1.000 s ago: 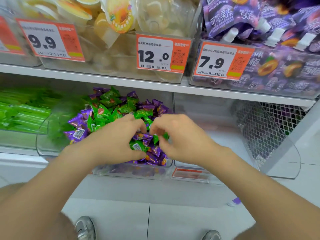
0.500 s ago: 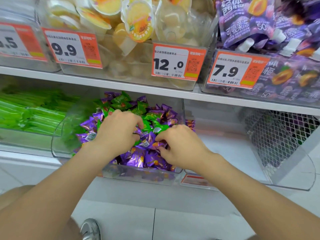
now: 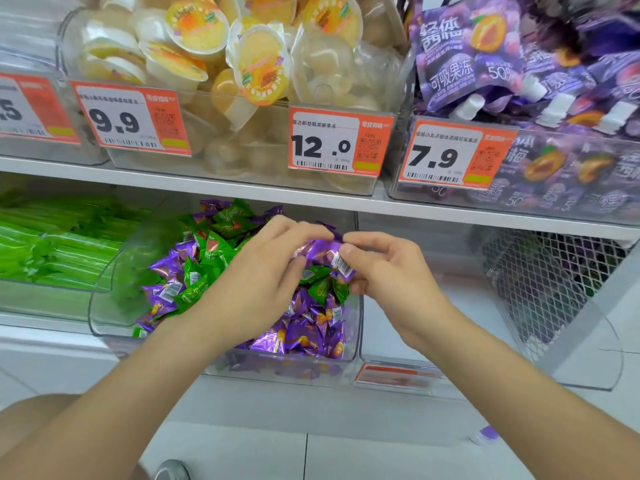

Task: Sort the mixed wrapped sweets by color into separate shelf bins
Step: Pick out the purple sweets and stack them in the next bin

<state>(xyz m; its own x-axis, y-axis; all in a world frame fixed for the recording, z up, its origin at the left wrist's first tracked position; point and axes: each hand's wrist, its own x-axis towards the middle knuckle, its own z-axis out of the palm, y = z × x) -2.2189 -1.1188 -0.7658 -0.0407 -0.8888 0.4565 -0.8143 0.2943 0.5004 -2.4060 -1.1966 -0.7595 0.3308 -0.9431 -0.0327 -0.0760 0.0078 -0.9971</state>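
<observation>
A clear shelf bin [image 3: 104, 327] on the lower shelf holds a mixed pile of green wrapped sweets [image 3: 228, 220] and purple wrapped sweets [image 3: 308, 334]. Both hands hover above the pile. My left hand [image 3: 263, 271] and my right hand [image 3: 391, 271] together hold a small bunch of purple sweets [image 3: 322, 252] lifted just above the heap; the fingers of both curl round the wrappers. How many sweets are in the bunch is hidden by the fingers.
Right of the mixed bin stands a clear bin [image 3: 415, 327] with a bare white floor. A bin of green packets [image 3: 52, 244] sits to the left. A wire mesh basket [image 3: 540, 282] is at the right. Jelly cups [image 3: 242, 64] and purple pouches [image 3: 519, 81] fill the upper shelf.
Both hands have risen out of the pile, lifting purple sweets between them. The view has shifted closer and slightly down-left.
</observation>
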